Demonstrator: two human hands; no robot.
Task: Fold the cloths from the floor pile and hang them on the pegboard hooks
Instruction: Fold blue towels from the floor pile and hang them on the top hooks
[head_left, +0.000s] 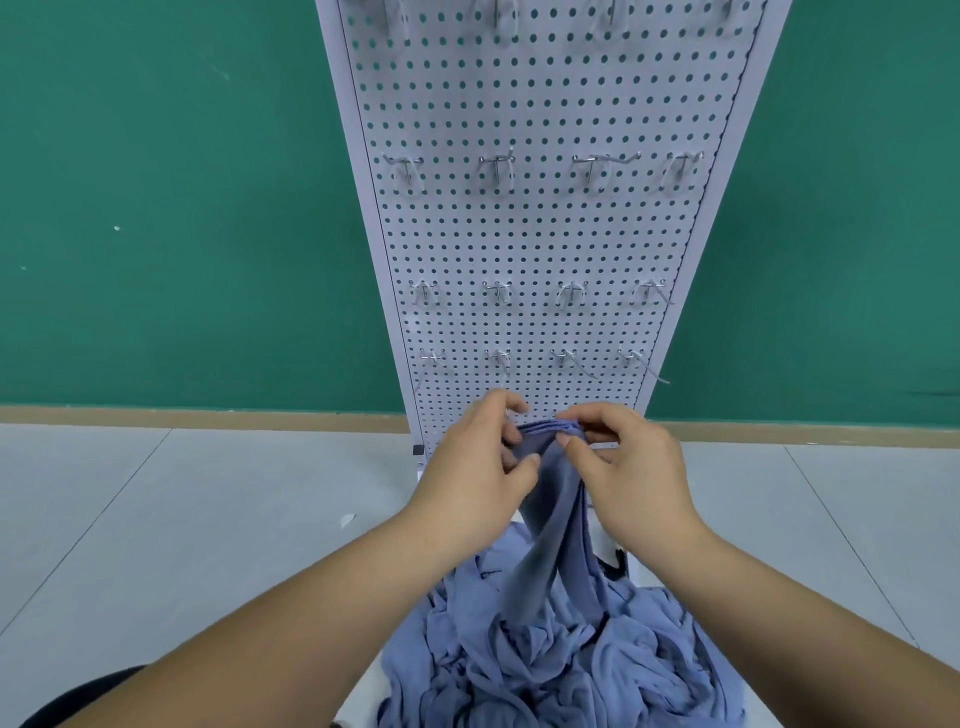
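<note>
Both the left hand (480, 457) and right hand (618, 462) pinch the bunched top edge of a soft blue-grey cloth (553, 499) lifted above the crumpled blue floor pile (561, 660); best to even that edge before folding, I judge.

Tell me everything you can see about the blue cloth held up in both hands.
The held cloth is a soft, thin-looking blue-grey fabric, bunched into a narrow hanging strip with its top edge gathered in layers. The left hand and right hand pinch that top edge from either side, in front of the pegboard base. Its lower end drapes down into the crumpled pile of same-coloured cloths on the floor.
</note>
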